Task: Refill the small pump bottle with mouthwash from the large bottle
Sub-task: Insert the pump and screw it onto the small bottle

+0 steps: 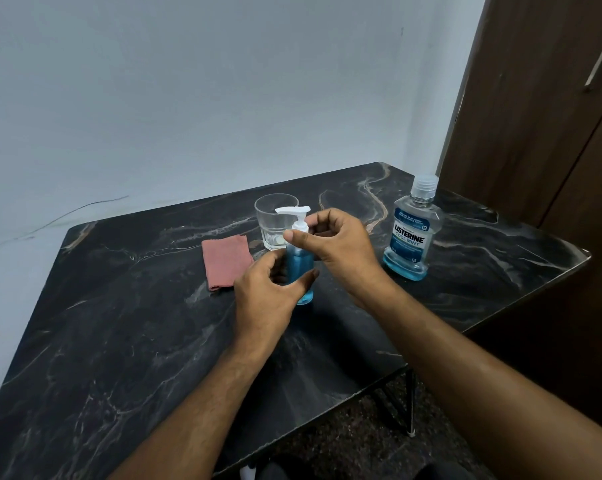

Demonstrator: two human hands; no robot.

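The small pump bottle [301, 271] stands upright on the dark marble counter [119, 323], mid-table, blue liquid inside. The left hand [268, 299] curls its grip round the body, while the right hand [337, 244] pinches the white pump collar. The large bottle [412, 233] stands capped to the right, well apart.

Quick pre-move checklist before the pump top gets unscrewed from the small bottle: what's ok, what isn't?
1. Small pump bottle upright on the table: ok.
2. Left hand steadying the bottle body: ok, fingers curled round it.
3. Right hand on the white pump collar: ok, thumb and fingers pinch it.
4. Large mouthwash bottle within reach, upright, cap on: ok.
5. Pink cloth nearby for spills: ok.
6. Collar already loosened: cannot tell.
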